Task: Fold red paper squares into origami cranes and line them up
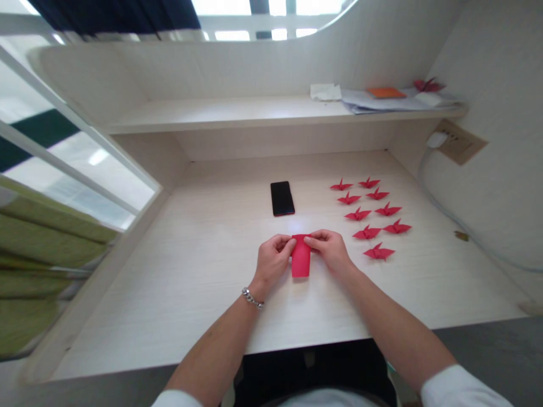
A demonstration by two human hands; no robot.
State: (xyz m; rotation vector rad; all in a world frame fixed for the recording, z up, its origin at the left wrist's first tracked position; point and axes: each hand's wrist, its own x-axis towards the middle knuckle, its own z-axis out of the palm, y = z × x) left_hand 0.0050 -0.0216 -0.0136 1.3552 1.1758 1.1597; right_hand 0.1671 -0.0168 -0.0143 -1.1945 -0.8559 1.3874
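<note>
A red sheet of paper (pixel 301 261), curved into a narrow upright rectangle, is held just over the desk near its front. My left hand (pixel 274 258) pinches its upper left corner between thumb and fingers. At the upper right corner, my right hand (pixel 330 249) grips it the same way. The paper's lower end hangs free toward me. To the right of my right hand, several red folded paper cranes (pixel 367 232) stand in two slanting columns on the desk.
A black phone (pixel 282 198) lies on the pale desk (pixel 203 260) beyond my hands. The shelf (pixel 237 112) at the back holds papers (pixel 373 103), an orange sheet (pixel 386 92) and another red crane (pixel 429 85). A white cable (pixel 445 212) runs down the right wall from a socket.
</note>
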